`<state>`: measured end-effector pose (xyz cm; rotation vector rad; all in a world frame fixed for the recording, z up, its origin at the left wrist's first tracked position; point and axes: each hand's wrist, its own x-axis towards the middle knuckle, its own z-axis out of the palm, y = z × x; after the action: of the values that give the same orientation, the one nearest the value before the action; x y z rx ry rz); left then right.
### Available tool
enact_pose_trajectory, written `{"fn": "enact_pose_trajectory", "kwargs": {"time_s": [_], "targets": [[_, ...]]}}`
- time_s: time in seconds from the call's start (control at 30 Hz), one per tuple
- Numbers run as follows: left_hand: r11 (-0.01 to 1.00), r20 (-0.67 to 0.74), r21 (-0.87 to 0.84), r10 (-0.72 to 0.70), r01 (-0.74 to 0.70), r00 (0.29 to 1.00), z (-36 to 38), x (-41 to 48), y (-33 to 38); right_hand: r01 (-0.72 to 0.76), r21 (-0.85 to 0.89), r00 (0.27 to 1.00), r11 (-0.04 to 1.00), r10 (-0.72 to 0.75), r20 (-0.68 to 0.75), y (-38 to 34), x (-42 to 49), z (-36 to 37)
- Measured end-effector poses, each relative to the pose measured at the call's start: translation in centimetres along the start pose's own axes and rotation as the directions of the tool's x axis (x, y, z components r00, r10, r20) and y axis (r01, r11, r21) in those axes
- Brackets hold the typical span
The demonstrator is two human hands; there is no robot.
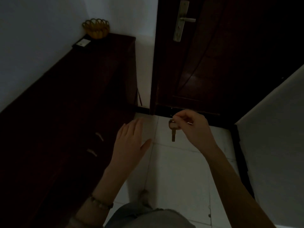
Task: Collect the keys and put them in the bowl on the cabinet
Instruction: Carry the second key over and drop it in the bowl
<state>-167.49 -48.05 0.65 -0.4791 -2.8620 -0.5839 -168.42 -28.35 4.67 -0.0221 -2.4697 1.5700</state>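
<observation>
— Where are the keys now?

— In the right hand (191,125). Its grip is pinched shut on the top of the keys (173,128), and one brass key hangs straight down below the fingers, over the floor (177,170), touching nothing else.

— And the other hand?

— The left hand (130,142) is flat and open, fingers spread, holding nothing, just beside the front of the cabinet (69,104).

— So which step is this?

— The collecting looks done, I'd say; the carrying is what's left. The bowl (96,28), a yellow one with a looped rim, sits at the far end of the cabinet top, against the wall, well apart from the keys. The next move calls for lifting the keys up and to the left, over that rim, then letting go.

— Anything near the bowl?

— A small flat pale thing (83,43) just beside it; too dim to tell what.

— And the room?

— Dark. Pale floor tiles, pale walls, a dark wooden door (213,63) shut ahead with a metal lever handle (187,19). The cabinet is dark too, with two curved pulls on its front.
</observation>
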Motion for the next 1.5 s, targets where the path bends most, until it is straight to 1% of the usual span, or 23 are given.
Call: {"fn": "enact_pose_trajectory", "kwargs": {"time_s": [0.2, 0.4, 0.57, 0.7, 0.8, 0.87, 1.0, 1.1, 1.27, 1.43, 1.5], "targets": [[0.999, 0.016, 0.002, -0.032, 0.032, 0.999, 0.4, 7.1, -2.5, -0.021, 0.018, 0.999, 1.000, 0.020, 0.028, 1.2, 7.9, 1.3], [0.997, 0.004, 0.024, -0.073, 0.073, 0.997, 1.6, 14.6, -5.1, 0.007, 0.015, 0.998, 1.000, -0.008, 0.065, 2.8, 16.7, 2.6], [0.991, -0.031, 0.037, -0.129, 0.130, 0.991, 3.1, 22.8, -7.2, 0.029, 0.041, 0.991, 0.999, -0.034, 0.131, 4.2, 26.1, 4.0], [0.978, -0.056, 0.035, -0.202, 0.204, 0.978, 3.8, 29.9, -8.3, 0.045, 0.049, 0.977, 0.998, -0.054, 0.207, 4.9, 34.5, 5.0], [0.965, -0.084, 0.028, -0.257, 0.260, 0.963, 4.0, 34.8, -9.2, 0.069, 0.051, 0.959, 0.996, -0.080, 0.273, 5.2, 40.7, 6.0], [0.952, -0.100, 0.039, -0.298, 0.303, 0.949, 4.2, 37.7, -9.9, 0.082, 0.082, 0.942, 0.993, -0.104, 0.318, 5.3, 44.3, 7.0], [0.917, -0.140, 0.061, -0.383, 0.394, 0.913, 4.3, 41.8, -11.7, 0.142, 0.120, 0.903, 0.982, -0.179, 0.392, 5.1, 50.6, 9.4], [0.890, -0.153, 0.089, -0.431, 0.447, 0.889, 4.2, 43.8, -13.3, 0.184, 0.155, 0.867, 0.970, -0.235, 0.440, 4.8, 54.1, 11.5], [0.831, -0.182, 0.140, -0.513, 0.539, 0.839, 3.7, 46.9, -16.8, 0.228, 0.178, 0.816, 0.957, -0.287, 0.501, 4.3, 59.0, 15.4], [0.808, -0.206, 0.136, -0.543, 0.573, 0.814, 3.0, 50.0, -20.7, 0.257, 0.193, 0.777, 0.947, -0.321, 0.542, 3.3, 63.5, 19.4], [0.799, -0.212, 0.136, -0.554, 0.585, 0.805, 2.7, 51.2, -22.4, 0.264, 0.182, 0.774, 0.947, -0.321, 0.546, 2.8, 65.2, 21.0]]}}
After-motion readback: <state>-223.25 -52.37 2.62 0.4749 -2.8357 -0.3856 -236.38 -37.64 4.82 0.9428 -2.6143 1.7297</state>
